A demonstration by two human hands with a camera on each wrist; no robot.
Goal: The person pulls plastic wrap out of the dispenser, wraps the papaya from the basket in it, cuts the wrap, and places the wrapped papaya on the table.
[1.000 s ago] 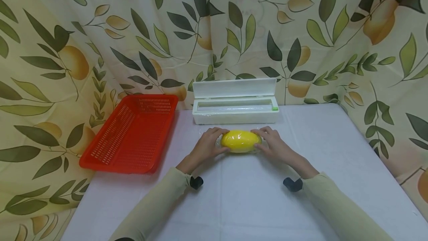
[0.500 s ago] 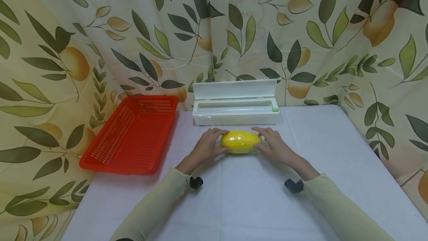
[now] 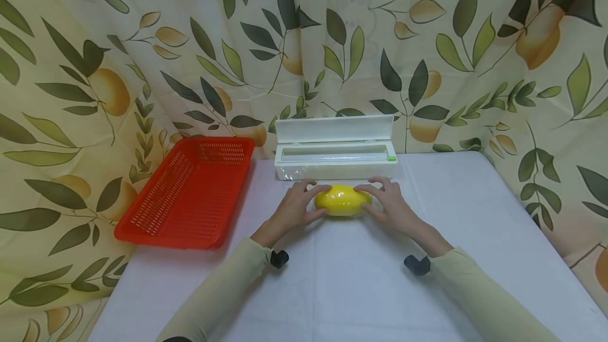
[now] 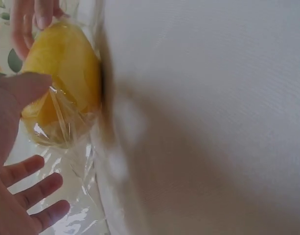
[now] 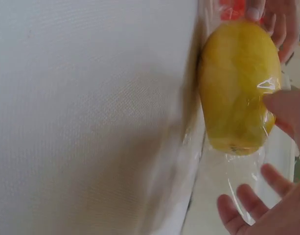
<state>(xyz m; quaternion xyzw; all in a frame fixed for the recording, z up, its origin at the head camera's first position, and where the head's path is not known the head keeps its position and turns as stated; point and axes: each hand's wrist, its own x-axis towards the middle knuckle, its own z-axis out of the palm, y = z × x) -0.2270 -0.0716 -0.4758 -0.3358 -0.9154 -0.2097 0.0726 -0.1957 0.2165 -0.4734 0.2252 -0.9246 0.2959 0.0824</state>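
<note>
A yellow oval melon (image 3: 343, 200) under shiny clear film lies crosswise on the white-covered table. My left hand (image 3: 295, 207) holds its left end in the head view, forefinger over the top and thumb at the near side. At the other end my right hand (image 3: 391, 206) holds it the same way. In the left wrist view, clear film (image 4: 61, 117) is bunched over the end of the melon, and several fingers (image 4: 39, 191) spread off the fruit. Smooth film (image 5: 238, 169) extends past the stem end in the right wrist view.
Just behind the hands stands a white cling film box (image 3: 334, 171) with its lid (image 3: 334, 130) raised; a green slider (image 3: 391, 158) sits at its right. A red plastic basket (image 3: 187, 194) is at the left. A leaf-patterned curtain (image 3: 313, 41) hangs behind the table (image 3: 351, 289).
Both forefingers have slid inward over the melon's top, while the other fingers have drawn back from its ends. The melon stays almost in place. The head view has tilted slightly up.
</note>
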